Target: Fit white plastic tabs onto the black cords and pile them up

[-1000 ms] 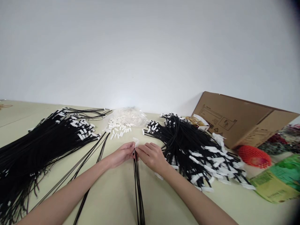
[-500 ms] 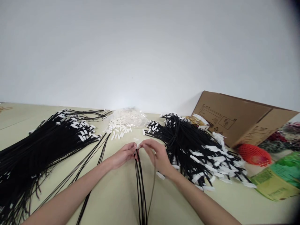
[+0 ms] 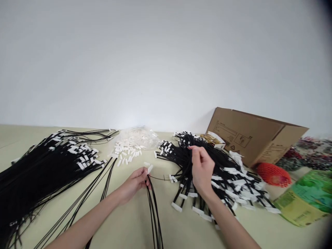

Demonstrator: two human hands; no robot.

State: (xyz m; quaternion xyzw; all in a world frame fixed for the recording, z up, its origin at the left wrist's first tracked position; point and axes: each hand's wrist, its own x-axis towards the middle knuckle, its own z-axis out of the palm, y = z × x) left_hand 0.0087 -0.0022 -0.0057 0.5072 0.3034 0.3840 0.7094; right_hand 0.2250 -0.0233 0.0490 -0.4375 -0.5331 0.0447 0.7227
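My left hand is closed on the top ends of a small bunch of black cords that run toward me, with a white tag sticking up at the fingertips. My right hand is out to the right over a heap of black cords with white tags. Its fingers are pinched around one thin black cord, which stretches back toward my left hand.
A large pile of tagged black cords covers the left of the table. A clear bag of loose white tags lies at the back. A cardboard box, red netting and a green packet sit at the right.
My right hand has left my left hand and moved right and up over the right-hand heap, drawing one cord with it. The left hand has stayed on its bunch.
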